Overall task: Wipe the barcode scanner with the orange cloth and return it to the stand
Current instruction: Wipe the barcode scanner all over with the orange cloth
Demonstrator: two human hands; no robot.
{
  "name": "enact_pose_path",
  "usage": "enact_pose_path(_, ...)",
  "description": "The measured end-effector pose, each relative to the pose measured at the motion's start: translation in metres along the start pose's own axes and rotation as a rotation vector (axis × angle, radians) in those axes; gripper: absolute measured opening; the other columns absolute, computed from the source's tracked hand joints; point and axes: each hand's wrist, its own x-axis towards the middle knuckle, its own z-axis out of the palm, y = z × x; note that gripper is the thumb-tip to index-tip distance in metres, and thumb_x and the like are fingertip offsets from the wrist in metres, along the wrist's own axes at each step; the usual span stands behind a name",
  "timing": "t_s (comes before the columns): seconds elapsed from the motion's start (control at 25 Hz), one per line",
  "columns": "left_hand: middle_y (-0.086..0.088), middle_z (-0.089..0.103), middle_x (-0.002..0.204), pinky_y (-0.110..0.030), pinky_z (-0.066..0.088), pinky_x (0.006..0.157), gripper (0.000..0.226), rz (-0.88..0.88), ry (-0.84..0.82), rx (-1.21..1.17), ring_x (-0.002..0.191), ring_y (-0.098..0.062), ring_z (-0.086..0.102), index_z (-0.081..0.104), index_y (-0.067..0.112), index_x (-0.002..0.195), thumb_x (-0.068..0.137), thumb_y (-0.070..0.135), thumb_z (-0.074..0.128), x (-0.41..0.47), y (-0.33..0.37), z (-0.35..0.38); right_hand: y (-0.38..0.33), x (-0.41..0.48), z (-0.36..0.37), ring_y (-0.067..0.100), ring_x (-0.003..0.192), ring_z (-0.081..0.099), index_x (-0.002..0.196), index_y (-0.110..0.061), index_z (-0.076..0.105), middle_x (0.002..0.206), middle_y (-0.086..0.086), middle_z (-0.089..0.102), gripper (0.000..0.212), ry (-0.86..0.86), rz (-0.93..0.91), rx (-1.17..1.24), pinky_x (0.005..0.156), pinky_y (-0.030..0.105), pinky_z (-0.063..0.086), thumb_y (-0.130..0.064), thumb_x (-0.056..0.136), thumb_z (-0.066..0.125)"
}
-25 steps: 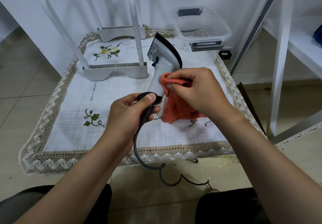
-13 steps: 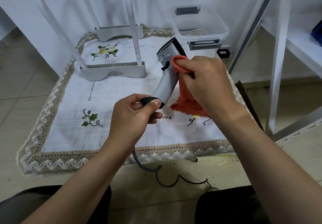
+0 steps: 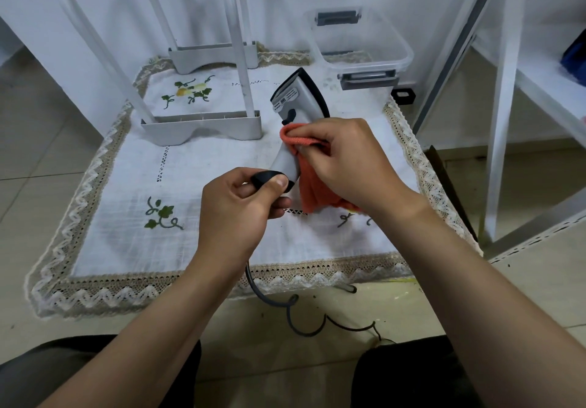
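Note:
I hold a grey barcode scanner (image 3: 298,100) with a black front rim above the embroidered white tablecloth (image 3: 133,185), its head pointing away from me. My left hand (image 3: 241,204) grips the black butt of its handle, and a dark cable (image 3: 285,309) hangs from there to the floor. My right hand (image 3: 345,160) presses the orange cloth (image 3: 312,192) against the right side of the handle, just below the trigger. The cloth's loose end hangs down to the tablecloth. A white plastic stand (image 3: 203,122) with tall uprights sits at the back left of the table.
A clear plastic lidded box (image 3: 361,46) stands at the back right of the table. White metal shelving (image 3: 507,97) rises on the right. The table edge with lace trim runs close to my knees, and tiled floor lies below.
My right hand has slid the orange cloth down from the scanner's head to its handle. The scanner has tilted slightly, and my left hand keeps its grip on the butt.

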Motion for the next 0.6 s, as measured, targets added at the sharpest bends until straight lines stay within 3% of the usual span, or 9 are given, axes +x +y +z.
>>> enact_pose_path(0.2, -0.007, 0.079, 0.074, -0.026, 0.062, 0.064, 0.005, -0.01, 0.024, -0.03, 0.064, -0.018, 0.076, 0.077, 0.007, 0.087, 0.09, 0.005, 0.074, 0.004, -0.002, -0.002, -0.01, -0.004, 0.001, -0.005, 0.107, 0.066, 0.102, -0.014, 0.081, 0.109, -0.007, 0.078, 0.024, -0.084, 0.026, 0.129, 0.091, 0.007, 0.047, 0.0, 0.089, 0.065)
enact_pose_path(0.44, -0.006, 0.079, 0.071, -0.026, 0.061, 0.066, 0.005, -0.024, 0.057, -0.145, 0.068, -0.018, 0.077, 0.076, 0.008, 0.087, 0.09, 0.004, 0.074, 0.008, 0.0, -0.004, -0.018, -0.003, 0.005, -0.007, 0.101, 0.068, 0.108, -0.014, 0.079, 0.106, -0.01, 0.077, 0.023, -0.21, 0.147, 0.314, 0.092, 0.01, 0.049, -0.001, 0.092, 0.067)
enact_pose_path(0.6, -0.004, 0.079, 0.075, -0.024, 0.06, 0.067, 0.003, 0.016, 0.028, -0.159, 0.071, -0.017, 0.077, 0.075, 0.006, 0.092, 0.091, 0.004, 0.073, 0.008, 0.004, -0.006, -0.023, -0.002, -0.008, 0.006, 0.081, 0.073, 0.094, -0.019, 0.081, 0.088, 0.0, 0.081, 0.026, -0.183, 0.342, 0.553, 0.08, 0.019, 0.055, 0.002, 0.091, 0.066)
